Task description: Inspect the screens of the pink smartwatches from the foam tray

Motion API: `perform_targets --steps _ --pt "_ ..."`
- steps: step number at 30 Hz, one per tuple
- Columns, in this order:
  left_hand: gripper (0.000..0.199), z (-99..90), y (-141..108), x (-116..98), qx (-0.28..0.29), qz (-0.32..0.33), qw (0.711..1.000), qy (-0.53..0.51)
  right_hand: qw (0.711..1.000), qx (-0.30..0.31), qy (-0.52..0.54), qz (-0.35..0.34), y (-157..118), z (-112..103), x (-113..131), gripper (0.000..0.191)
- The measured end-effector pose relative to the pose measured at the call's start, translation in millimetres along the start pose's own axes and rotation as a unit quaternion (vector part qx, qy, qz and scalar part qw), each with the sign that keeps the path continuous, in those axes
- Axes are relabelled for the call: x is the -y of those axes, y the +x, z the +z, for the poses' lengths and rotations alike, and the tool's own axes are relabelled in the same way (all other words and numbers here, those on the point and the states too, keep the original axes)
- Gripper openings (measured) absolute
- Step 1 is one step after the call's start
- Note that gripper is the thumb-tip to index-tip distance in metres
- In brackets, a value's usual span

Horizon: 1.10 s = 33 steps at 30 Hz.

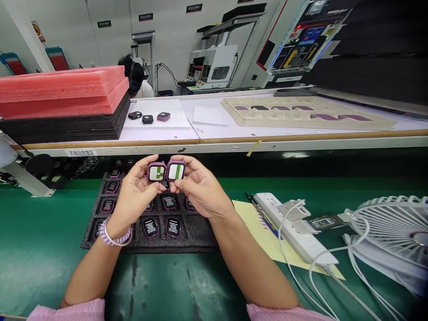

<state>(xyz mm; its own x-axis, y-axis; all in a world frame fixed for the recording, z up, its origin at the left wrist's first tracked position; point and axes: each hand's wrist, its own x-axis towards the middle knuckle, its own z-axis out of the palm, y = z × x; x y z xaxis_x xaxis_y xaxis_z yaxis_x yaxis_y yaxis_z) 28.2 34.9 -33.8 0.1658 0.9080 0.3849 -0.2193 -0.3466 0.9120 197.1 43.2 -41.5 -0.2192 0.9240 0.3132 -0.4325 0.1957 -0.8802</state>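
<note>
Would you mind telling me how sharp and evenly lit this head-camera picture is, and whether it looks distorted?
Head view: even bright light, soft shadows; left hand and right hand holding two lit purple devices look sharp; shelf edge bows from wide-angle distortion; fan stretched at the edge; faint glare on the green mat.

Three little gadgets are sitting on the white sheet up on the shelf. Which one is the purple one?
The purple gadget is the rightmost of the three on the white sheet; the middle gadget and the left gadget both look black.
</note>
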Motion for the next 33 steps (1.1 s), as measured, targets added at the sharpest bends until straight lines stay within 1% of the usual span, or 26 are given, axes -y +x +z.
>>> perform_targets --steps 1,3,5,6,9,14,21,29,31,33 --pt "0.047 0.3 -0.2 -0.2 0.001 0.002 1.0 0.002 1.0 0.001 0.0 0.003 0.2 -0.9 -0.4 0.042" --pt "0.035 0.9 -0.4 -1.1 -0.003 0.007 1.0 0.012 1.0 0.002 0.0 0.009 0.6 -2.8 -1.4 0.036" --pt "0.026 1.3 -0.3 -2.0 -0.015 0.009 1.0 0.023 1.0 0.004 -0.002 0.009 0.9 -4.1 -2.3 0.036" --pt "0.025 1.3 -0.1 -2.3 -0.022 0.009 0.999 0.027 1.0 0.005 -0.004 0.006 0.9 -4.5 -2.5 0.037" --pt "0.028 0.7 0.7 -2.4 -0.038 0.004 0.999 0.034 1.0 0.008 -0.006 -0.002 0.7 -4.7 -2.6 0.037" --pt "0.035 -0.8 2.9 1.1 -0.048 -0.003 0.998 0.035 1.0 0.0 -0.009 0.0 2.2 -5.0 -4.4 0.041" --pt "0.046 -3.7 9.0 10.4 -0.048 -0.033 0.998 0.034 1.0 -0.014 -0.017 0.014 8.1 -9.4 -8.8 0.046" --pt "0.055 -4.8 9.6 11.7 -0.045 -0.055 0.997 0.024 0.999 -0.036 -0.016 0.016 10.4 -10.6 -11.8 0.051" --pt "0.053 -4.5 9.1 11.3 -0.046 -0.06 0.997 0.024 0.999 -0.041 -0.016 0.022 10.8 -10.2 -11.8 0.048" --pt "0.045 -4.3 8.7 10.6 -0.044 -0.065 0.996 0.03 0.998 -0.045 -0.013 0.031 11.0 -10.0 -11.6 0.043"
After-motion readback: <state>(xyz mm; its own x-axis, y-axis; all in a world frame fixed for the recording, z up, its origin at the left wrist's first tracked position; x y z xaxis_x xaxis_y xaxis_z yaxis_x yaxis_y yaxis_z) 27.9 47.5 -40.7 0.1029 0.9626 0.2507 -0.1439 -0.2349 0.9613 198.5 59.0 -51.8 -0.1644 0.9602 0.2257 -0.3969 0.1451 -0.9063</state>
